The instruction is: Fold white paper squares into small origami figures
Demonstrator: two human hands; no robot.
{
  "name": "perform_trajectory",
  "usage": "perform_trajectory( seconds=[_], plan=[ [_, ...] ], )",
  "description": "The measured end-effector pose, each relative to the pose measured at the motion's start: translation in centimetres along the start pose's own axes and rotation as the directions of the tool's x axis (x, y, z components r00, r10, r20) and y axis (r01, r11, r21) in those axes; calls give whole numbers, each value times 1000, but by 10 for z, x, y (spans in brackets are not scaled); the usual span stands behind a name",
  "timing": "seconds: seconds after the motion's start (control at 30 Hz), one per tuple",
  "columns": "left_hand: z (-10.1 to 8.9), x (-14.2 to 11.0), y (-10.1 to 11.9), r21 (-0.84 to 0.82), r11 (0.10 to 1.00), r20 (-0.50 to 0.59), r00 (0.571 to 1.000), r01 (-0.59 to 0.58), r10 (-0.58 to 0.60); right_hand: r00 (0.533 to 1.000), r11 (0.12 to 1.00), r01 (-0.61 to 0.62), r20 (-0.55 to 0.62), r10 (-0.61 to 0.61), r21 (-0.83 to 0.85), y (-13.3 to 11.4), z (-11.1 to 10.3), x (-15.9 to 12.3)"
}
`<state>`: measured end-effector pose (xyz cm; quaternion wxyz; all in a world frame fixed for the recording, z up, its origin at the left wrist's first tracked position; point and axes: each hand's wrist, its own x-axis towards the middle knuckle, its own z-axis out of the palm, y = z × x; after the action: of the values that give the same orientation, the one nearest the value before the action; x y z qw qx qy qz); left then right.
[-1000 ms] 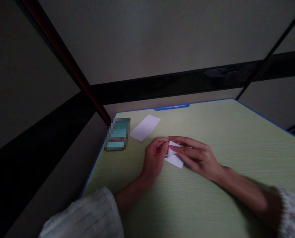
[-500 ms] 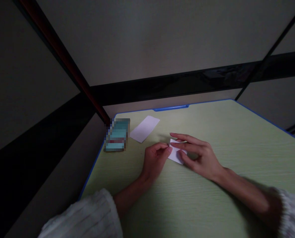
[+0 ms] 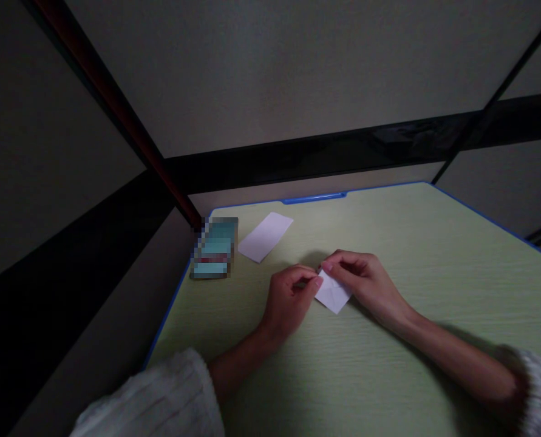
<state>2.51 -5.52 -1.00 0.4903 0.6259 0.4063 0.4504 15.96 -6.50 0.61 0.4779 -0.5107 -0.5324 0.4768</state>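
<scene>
A small piece of white paper (image 3: 334, 295), with crease lines across it, is held between my two hands just above or on the table. My left hand (image 3: 288, 300) pinches its left corner between thumb and fingers. At the upper edge, close to that corner, my right hand (image 3: 370, 282) grips the paper with the thumb on top and the fingers curled behind. The fingertips of both hands nearly meet there. Part of the paper is hidden under the right hand.
A flat white paper strip (image 3: 266, 237) lies beyond my left hand. To its left is a pixelated phone-like rectangle (image 3: 215, 247) at the table's edge. The light wood-grain table (image 3: 411, 237) has a blue rim and a blue ledge (image 3: 314, 198) at the back, near a panelled wall (image 3: 297, 79).
My right hand's fingers have gone from spread over the paper to a pinch at its upper edge. The paper and left hand have shifted slightly right.
</scene>
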Motion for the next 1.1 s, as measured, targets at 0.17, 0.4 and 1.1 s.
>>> perform_trajectory(
  seconds=[0.17, 0.4, 1.1],
  plan=[
    [2, 0, -1, -126, 986, -13, 994, 108, -111, 999, 999, -10, -51, 12, 40, 2, -1, -1],
    [3, 1, -5, -164, 978, -3, 991, 131, -134, 994, 999, -6, -112, 11, 43, 3, 0, -1],
    [3, 5, -2, -203, 955, 43, 976, 218, -213, 989, 996, 72, -123, -77, -46, 1, 0, -2]
  ],
)
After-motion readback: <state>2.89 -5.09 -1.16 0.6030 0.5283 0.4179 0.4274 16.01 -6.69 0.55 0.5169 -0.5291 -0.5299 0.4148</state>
